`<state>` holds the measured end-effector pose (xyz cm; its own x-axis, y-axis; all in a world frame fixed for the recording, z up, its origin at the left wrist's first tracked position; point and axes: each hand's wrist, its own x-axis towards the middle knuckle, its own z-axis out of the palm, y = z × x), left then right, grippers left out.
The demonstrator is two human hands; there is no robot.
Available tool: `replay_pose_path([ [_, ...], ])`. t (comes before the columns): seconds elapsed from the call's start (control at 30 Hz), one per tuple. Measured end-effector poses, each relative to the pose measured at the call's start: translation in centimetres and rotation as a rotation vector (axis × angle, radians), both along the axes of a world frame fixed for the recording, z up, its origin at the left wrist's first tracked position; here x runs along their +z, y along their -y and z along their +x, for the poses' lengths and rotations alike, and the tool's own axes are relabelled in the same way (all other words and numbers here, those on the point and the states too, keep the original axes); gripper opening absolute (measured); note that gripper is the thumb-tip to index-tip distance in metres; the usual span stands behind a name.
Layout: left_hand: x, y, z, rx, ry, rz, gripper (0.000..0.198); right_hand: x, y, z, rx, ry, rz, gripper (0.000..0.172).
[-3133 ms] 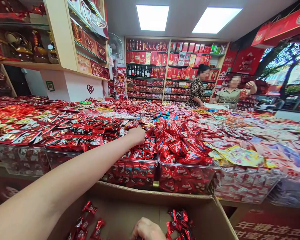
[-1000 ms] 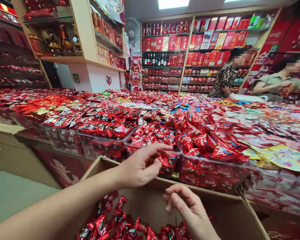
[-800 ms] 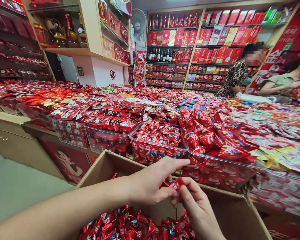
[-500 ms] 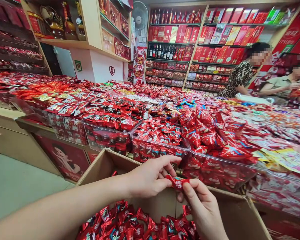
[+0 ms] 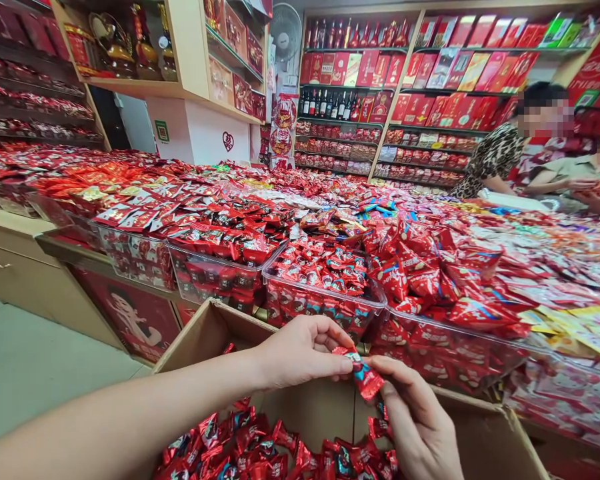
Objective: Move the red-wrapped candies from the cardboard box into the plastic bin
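Both hands pinch one small red-wrapped candy [image 5: 363,375] above an open cardboard box [image 5: 480,433]. My left hand [image 5: 300,350] grips its upper end with thumb and fingers closed. My right hand [image 5: 415,420] holds the lower end from below. Inside the box lies a heap of similar red candies [image 5: 260,450]. Just beyond the box's far wall stands a clear plastic bin [image 5: 325,307] full of the same kind of red candies.
More clear bins [image 5: 215,277] of red-wrapped sweets cover a wide display counter. Shelves of red gift boxes and bottles [image 5: 380,87] line the back wall. A person in a leopard-print top [image 5: 500,157] and a second person [image 5: 587,180] stand at the far right.
My left hand came back from the bin with a candy, and my right hand rose out of the box to meet it. The candy has since tilted downward between both hands.
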<state>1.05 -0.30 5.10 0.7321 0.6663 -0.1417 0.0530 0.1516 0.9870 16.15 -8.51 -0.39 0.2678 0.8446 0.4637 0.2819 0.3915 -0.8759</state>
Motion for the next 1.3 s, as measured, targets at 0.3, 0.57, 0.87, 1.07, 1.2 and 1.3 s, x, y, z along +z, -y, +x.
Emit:
replay_pose_path([
  [0.3, 0.0, 0.7, -0.1, -0.082, -0.078, 0.229, 0.031, -0.5, 0.2, -1.3, 0.188, -0.267, -0.202, 0.016],
  [0.57, 1.5, -0.3, -1.1, 0.051, -0.060, 0.364, 0.021, -1.1, 0.0, -1.6, 0.215, -0.219, -0.229, 0.019],
  [0.87, 5.7, -5.8, -0.2, 0.334, -0.203, 0.703, 0.017, -3.2, -0.6, -1.9, 0.277, 0.135, -0.308, 0.021],
  [1.07, 6.7, -8.5, 3.5, 0.170, -0.413, 0.557, 0.008, -4.6, -0.7, -2.7, 0.226, 0.298, -0.175, 0.019],
  [1.2, 6.0, -8.7, 6.0, 0.126, -0.492, 0.525, 0.007, -4.2, -0.7, -2.4, 0.304, 0.495, -0.184, 0.014],
  [1.3, 5.3, -8.9, 7.1, 0.120, -0.585, 0.610, 0.010, -4.2, -0.7, -2.0, 0.342, 0.576, -0.194, 0.011],
])
